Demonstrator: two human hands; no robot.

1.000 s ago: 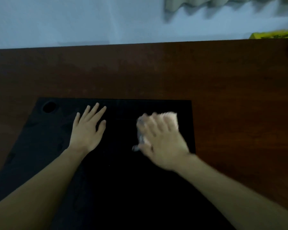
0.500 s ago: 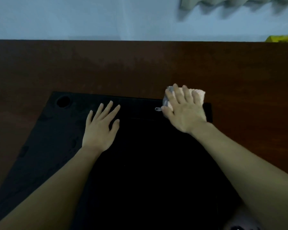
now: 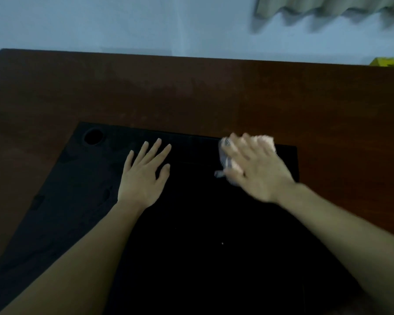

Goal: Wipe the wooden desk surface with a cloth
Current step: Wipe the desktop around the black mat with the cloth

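- We see our left hand (image 3: 143, 178) lying flat, palm down, on a black mat (image 3: 77, 201), fingers straight and slightly spread; its grip is slack and it has hold of nothing.
- Our right hand (image 3: 257, 171) rests on top of a pale cloth (image 3: 225, 155), at about 3 o'clock from the left hand; the fingers reach forward over the cloth, but motion blur smears them, so we cannot tell whether the grip curls round the cloth or only presses it flat.
- The cloth sits near the mat's far right corner, its whitish part showing past the fingertips at 12 o'clock and a greyish edge with a small loop showing at 9 o'clock of the hand.
- The mat covers the near middle of the dark wooden surface (image 3: 214, 92), with a round hole (image 3: 93, 137) at its far left corner, about 10 o'clock from the left hand.
- At 2 o'clock, on the far right edge of the surface, lies a yellow object (image 3: 389, 62), too cropped to name.
- Beyond the surface stands a pale blue wall (image 3: 123, 23), with the hem of a beige curtain (image 3: 328, 5) at 1 o'clock.
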